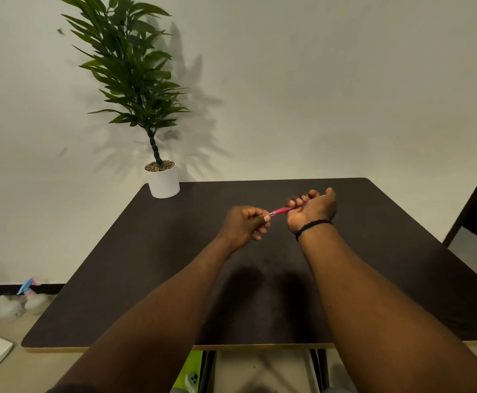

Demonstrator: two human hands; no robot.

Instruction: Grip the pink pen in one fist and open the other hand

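My right hand [312,211] curls round a slim, glossy pink pen [280,211] whose nine-o'clock end my left hand [245,226] pinches, both held above the matte dark table [174,265].

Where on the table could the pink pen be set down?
The dark table is bare right of the right hand and left of the left hand. Only the far-left corner is taken, by the potted plant. Both hands hold the pink pen.

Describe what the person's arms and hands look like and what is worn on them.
Both forearms are bare, with no sleeves in view. The right hand has a thin black braided band around its wrist. The left hand wears nothing; its thumbnail looks pale.
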